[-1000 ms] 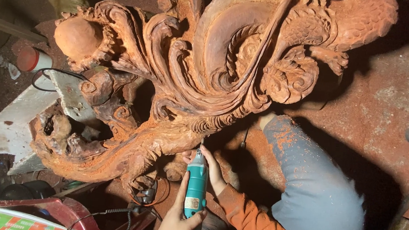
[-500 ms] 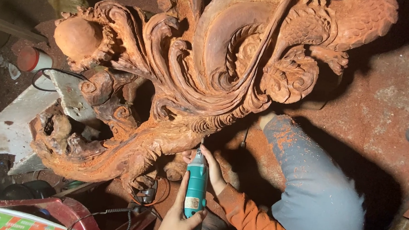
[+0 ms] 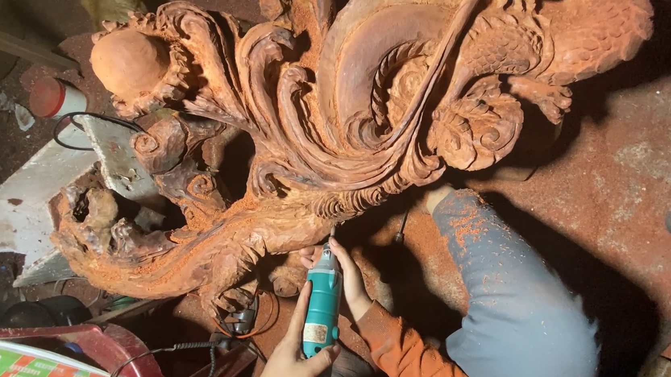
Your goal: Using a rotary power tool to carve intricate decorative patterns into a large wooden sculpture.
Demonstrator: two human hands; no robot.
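Two hands (image 3: pixel 296 363) gripping teal grinder (image 3: pixel 322 305), tip touching carving (image 3: pixel 292 128) (lower edge).

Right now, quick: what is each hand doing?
Left hand: closed around the teal rotary carving tool.
Right hand: fingers on the tool's front end, beside the wooden carving.

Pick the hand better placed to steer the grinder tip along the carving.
Right, probably. The right hand pinches the nose of the teal rotary tool, right where the bit meets the wooden carving. The left hand grips the tool's rear body, farther from the wood.
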